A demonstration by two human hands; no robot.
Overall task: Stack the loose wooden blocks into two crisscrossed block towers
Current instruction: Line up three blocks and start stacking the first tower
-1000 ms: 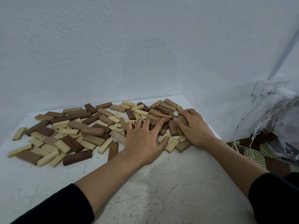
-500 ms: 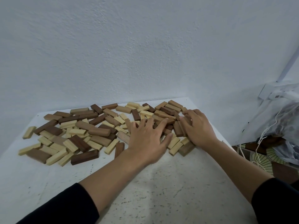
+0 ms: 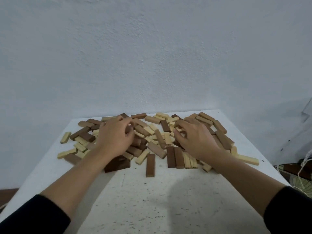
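Hands: left hand (image 3: pixel 114 137) and right hand (image 3: pixel 195 139) now apart over the wooden blocks (image 3: pixel 158 137), fingers curled down into the heap; 0.5 s ago both lay flat, side by side, on its right part. Whether either grips a block: cannot tell. Blocks loose, unstacked, on the tabletop (image 3: pixel 152 200).

Open on the bare table (image 3: pixel 152 208) just short of the block pile (image 3: pixel 157 138), between the two forearms. Shut off straight behind the block pile by the wall (image 3: pixel 152 65), close against its far edge. Crowded above the block pile by the left hand (image 3: pixel 114 137) and right hand (image 3: pixel 194 141), fingers curled down among the blocks, with a narrow gap over its middle. Clear left of the block pile along a bare strip. Tight right of the block pile, near the table's edge, white cords (image 3: pixel 303 166) beyond.
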